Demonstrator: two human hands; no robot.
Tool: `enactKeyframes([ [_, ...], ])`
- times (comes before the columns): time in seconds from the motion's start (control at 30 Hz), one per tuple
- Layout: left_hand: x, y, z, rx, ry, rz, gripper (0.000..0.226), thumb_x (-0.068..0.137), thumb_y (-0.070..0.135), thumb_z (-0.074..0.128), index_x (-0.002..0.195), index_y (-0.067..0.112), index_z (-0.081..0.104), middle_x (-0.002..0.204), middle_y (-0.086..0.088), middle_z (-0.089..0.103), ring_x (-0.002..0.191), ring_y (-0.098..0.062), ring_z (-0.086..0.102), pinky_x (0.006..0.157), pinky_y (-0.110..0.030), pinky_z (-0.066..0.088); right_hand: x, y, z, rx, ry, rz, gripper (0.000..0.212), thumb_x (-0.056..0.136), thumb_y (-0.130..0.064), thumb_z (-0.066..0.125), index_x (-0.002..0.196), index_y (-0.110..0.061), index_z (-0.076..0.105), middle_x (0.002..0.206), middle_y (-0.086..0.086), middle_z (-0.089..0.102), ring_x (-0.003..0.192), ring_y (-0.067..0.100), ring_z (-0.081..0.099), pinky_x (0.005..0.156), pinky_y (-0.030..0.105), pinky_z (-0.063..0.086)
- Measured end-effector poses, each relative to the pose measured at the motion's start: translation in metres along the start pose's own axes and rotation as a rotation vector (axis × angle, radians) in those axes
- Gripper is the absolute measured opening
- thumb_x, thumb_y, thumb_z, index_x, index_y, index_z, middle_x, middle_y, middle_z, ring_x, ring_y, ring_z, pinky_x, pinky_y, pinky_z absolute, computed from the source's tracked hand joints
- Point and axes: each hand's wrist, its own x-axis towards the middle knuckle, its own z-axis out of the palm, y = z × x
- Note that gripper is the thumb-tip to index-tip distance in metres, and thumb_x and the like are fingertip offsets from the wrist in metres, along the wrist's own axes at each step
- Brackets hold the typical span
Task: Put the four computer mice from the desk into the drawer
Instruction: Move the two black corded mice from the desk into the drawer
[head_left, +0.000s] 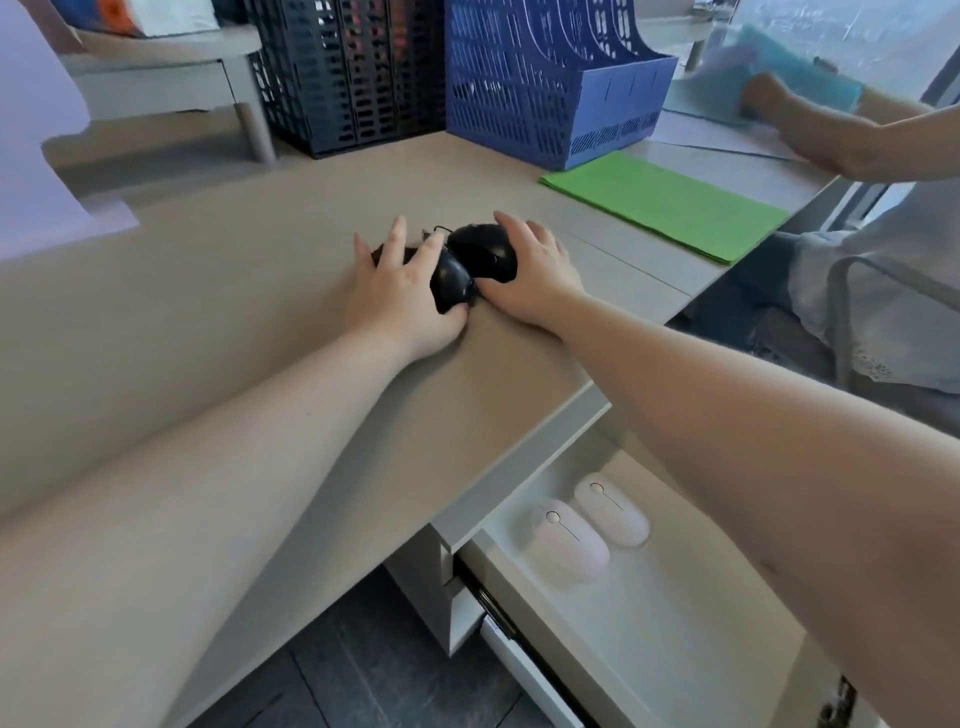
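On the table (260, 291), two black mice lie touching at centre; the open drawer (649, 623) at five o'clock holds two pink mice (592, 525). The left hand (405, 291) cups one black mouse (453, 283), the right hand (530, 275) the other black mouse (483, 249). Their thin cords (441, 228) at twelve o'clock could tangle and drag one loose.

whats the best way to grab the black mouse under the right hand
Take the black mouse from above, palm over its rounded hump, thumb on one long flank and fingers on the other. The right hand is already draped over it this way. The grip should avoid the side touching the second black mouse under the left hand, and mind the thin cord at its far end.
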Motion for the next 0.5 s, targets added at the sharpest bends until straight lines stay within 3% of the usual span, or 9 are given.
enactKeyframes([
  [0.1,0.010,0.003,0.003,0.028,-0.026,0.053,0.068,0.078,0.043,0.055,0.141,0.036,0.030,0.157,-0.001,0.022,0.142,-0.040,0.017,0.114,-0.049,0.028,0.005,-0.001,0.001,-0.002,-0.020,-0.041,0.074,0.079,-0.048,0.057,0.146,-0.037,0.027,0.152,0.006,0.034,0.140,0.031,0.032,0.113,0.045,0.032],
  [0.2,0.011,0.008,0.002,0.075,0.030,0.068,0.058,0.076,0.041,0.057,0.130,0.026,0.043,0.138,-0.007,0.043,0.125,-0.040,0.040,0.099,-0.045,0.041,0.004,0.000,0.003,0.018,0.007,-0.055,0.064,0.080,-0.043,0.056,0.140,-0.040,0.036,0.137,0.007,0.045,0.129,0.032,0.044,0.104,0.040,0.039],
  [0.5,-0.011,0.027,0.000,0.120,0.104,0.140,0.033,0.085,0.024,0.056,0.116,0.013,0.051,0.125,-0.013,0.048,0.104,-0.039,0.053,0.072,-0.041,0.043,-0.017,0.001,-0.002,0.060,0.087,-0.049,0.060,0.077,-0.037,0.062,0.135,-0.035,0.048,0.124,0.011,0.054,0.120,0.035,0.048,0.099,0.038,0.043],
])
